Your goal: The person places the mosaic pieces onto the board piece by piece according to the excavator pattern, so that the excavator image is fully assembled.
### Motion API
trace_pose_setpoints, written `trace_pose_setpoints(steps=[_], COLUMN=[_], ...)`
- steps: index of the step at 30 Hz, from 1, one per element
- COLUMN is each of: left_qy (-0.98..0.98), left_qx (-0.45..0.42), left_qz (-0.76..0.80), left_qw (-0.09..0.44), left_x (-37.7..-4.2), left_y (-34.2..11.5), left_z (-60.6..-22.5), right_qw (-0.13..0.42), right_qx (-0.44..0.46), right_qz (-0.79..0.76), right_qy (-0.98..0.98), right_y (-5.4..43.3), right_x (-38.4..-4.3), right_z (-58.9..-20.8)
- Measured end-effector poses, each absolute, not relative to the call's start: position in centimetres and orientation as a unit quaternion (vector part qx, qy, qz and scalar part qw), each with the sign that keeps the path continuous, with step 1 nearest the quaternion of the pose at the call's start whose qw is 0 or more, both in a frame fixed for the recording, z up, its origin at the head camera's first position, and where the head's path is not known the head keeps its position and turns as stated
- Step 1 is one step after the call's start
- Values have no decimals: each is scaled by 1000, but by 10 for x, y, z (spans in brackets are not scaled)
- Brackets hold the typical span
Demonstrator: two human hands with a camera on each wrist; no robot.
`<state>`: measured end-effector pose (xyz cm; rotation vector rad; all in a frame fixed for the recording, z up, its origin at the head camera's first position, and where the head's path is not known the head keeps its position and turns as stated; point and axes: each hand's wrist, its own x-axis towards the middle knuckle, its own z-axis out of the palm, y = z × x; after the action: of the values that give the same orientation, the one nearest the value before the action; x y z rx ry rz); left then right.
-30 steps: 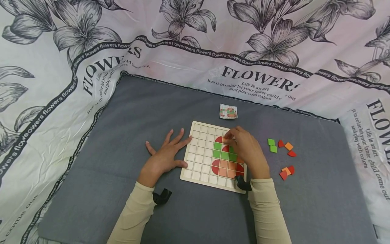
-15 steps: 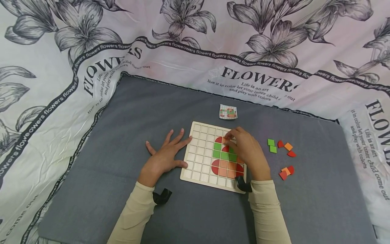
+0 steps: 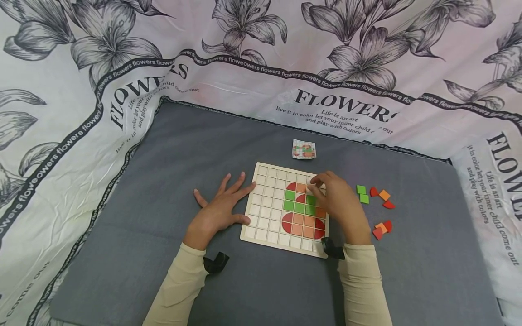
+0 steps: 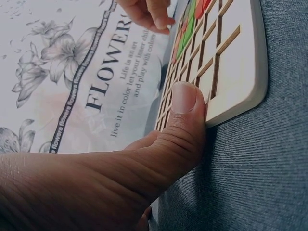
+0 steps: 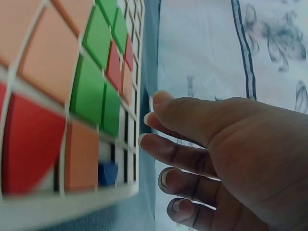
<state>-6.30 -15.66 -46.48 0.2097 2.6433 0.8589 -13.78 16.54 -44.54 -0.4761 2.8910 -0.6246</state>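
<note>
A pale wooden grid board (image 3: pixel 261 210) lies on the grey cloth, its right part filled with flat red, green and orange pieces. My left hand (image 3: pixel 218 213) is spread at the board's left side; in the left wrist view the thumb (image 4: pixel 185 103) rests against its edge. Over the upper right cells hovers my right hand (image 3: pixel 340 199), loosely bent. Nothing shows between its fingers (image 5: pixel 161 147) in the right wrist view. Left of its fingertips, an orange square (image 3: pixel 301 188) sits in a cell beside a red quarter-round piece (image 3: pixel 291 186). A small blue piece (image 5: pixel 108 173) shows near the board's edge.
Loose green squares (image 3: pixel 364 198), red quarter-rounds (image 3: pixel 389 205) and orange squares (image 3: pixel 384 195) lie right of the board. A small pattern card (image 3: pixel 303 149) lies beyond it. Flower-printed fabric (image 3: pixel 261 81) rises behind the table.
My right hand has shifted to the right from the orange square, which now shows more fully in its cell. The left hand has stayed in place.
</note>
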Motion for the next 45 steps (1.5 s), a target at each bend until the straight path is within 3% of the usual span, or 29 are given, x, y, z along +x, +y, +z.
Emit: trace_pose_setpoints(steps=[19,35,45], left_qy=[935,934,935], left_qx=[72,70,71], left_qz=[295,298,298], left_qw=[183,184,182], left_x=[-63,-62,-63], left_y=[-156,-155,-155], left_z=[-462,-461,-461], right_qw=[22,27,59], right_qx=[-69,70,132], right_qz=[-225,-226,-193], right_qy=[972,971,970], right_y=[251,324,339], right_x=[-136,-111,-102], right_z=[-438,-434,-440])
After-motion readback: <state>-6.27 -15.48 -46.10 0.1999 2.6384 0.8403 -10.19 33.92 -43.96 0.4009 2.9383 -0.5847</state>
